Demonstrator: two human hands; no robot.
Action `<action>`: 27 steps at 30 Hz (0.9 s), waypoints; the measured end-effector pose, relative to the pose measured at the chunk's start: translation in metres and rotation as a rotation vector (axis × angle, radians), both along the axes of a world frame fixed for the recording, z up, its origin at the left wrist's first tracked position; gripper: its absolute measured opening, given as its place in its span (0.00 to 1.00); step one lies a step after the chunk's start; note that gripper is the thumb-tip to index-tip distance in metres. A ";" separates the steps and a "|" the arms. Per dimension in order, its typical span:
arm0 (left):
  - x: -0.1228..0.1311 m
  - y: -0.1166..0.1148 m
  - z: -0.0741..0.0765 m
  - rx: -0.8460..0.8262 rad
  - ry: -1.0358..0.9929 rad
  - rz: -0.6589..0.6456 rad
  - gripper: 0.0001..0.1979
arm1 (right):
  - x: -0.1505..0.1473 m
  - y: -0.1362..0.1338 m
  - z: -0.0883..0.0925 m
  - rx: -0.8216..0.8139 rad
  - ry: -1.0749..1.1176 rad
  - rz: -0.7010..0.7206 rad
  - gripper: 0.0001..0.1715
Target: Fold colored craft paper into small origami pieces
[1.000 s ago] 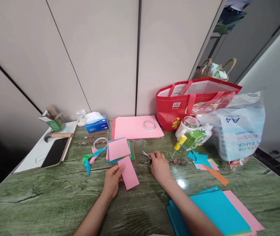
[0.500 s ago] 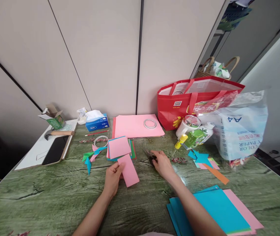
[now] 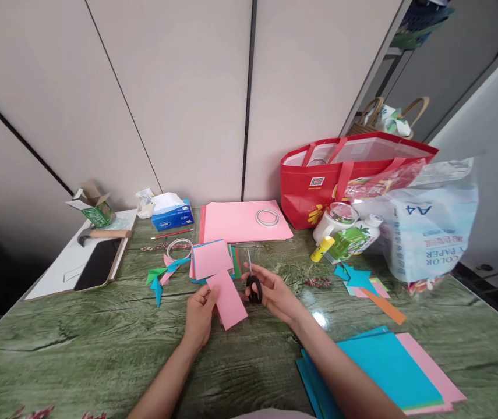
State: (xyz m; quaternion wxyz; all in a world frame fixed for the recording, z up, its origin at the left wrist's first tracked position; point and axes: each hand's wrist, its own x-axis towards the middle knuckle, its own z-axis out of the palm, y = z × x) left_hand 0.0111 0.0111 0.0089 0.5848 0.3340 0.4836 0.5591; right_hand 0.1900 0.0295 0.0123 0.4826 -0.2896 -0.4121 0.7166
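My left hand (image 3: pixel 200 314) pinches a pink paper rectangle (image 3: pixel 228 302) between thumb and fingers, its top edge by a small stack of coloured sheets. Black-handled scissors (image 3: pixel 254 289) are in my right hand (image 3: pixel 277 294), blades pointing up and away from me, just right of the pink rectangle and not touching it. A pink sheet (image 3: pixel 212 259) tops the small stack. Left of that stack lie folded blue, green and pink paper pieces (image 3: pixel 156 290) and a ring of wire (image 3: pixel 179 249).
Large pink sheets (image 3: pixel 244 224) lie by the wall. At the right are a red bag (image 3: pixel 303 195), a glue stick (image 3: pixel 322 249), an A4 paper bag (image 3: pixel 427 233), and blue sheets (image 3: pixel 388 366). A hammer (image 3: pixel 104 233) and phone (image 3: pixel 99 265) are at the left.
My right hand has lifted the scissors off the table and brought them left, upright beside the pink rectangle. My left hand has barely moved.
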 end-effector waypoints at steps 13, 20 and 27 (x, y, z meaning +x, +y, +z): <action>-0.001 -0.003 0.003 0.038 0.015 0.035 0.17 | -0.031 -0.015 0.003 0.177 -0.228 0.079 0.20; -0.002 -0.004 0.000 0.047 0.071 0.002 0.17 | -0.031 -0.016 0.008 0.135 -0.269 0.067 0.18; -0.003 -0.005 0.000 0.053 0.082 -0.002 0.18 | -0.030 -0.018 0.007 0.104 -0.249 0.087 0.18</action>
